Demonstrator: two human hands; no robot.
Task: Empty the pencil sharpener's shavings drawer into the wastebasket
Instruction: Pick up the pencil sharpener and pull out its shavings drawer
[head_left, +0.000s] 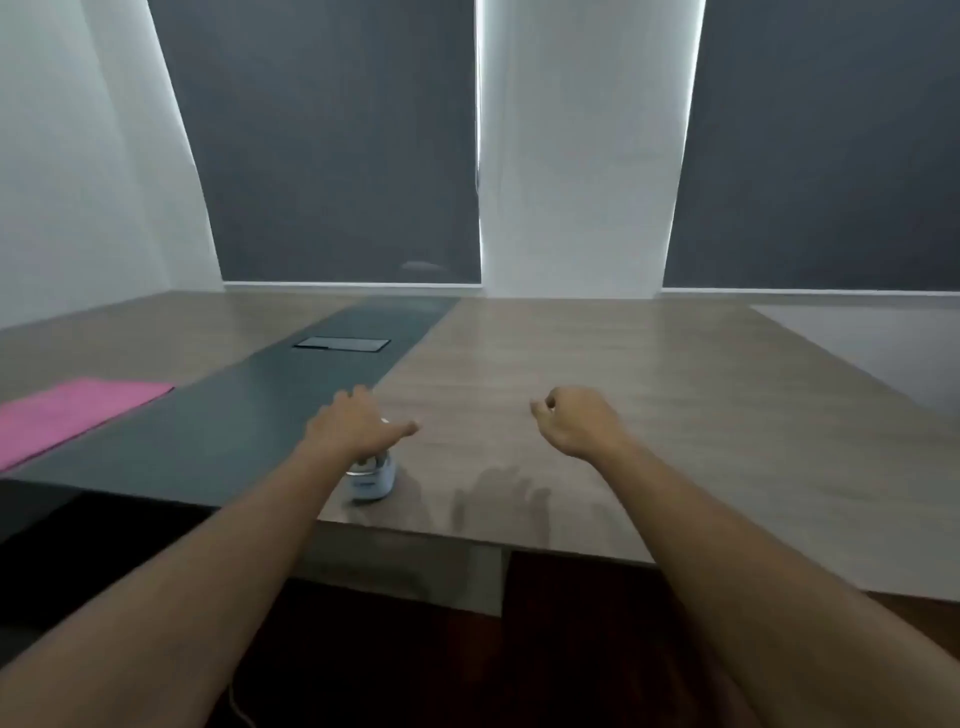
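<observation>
A small white pencil sharpener (371, 480) stands on the wooden table (597, 364) near its front edge. My left hand (358, 423) hovers just above it with fingers spread, hiding its top; whether the hand touches it is unclear. My right hand (576, 418) floats over the table further right, fingers loosely curled, holding nothing. The shavings drawer cannot be made out. No wastebasket is in view.
A dark strip (291, 395) with a closed cable hatch (343, 343) runs down the table's middle. A pink cloth (72, 410) lies at the left. Grey window blinds (332, 145) stand behind the table. Dark floor lies below the front edge.
</observation>
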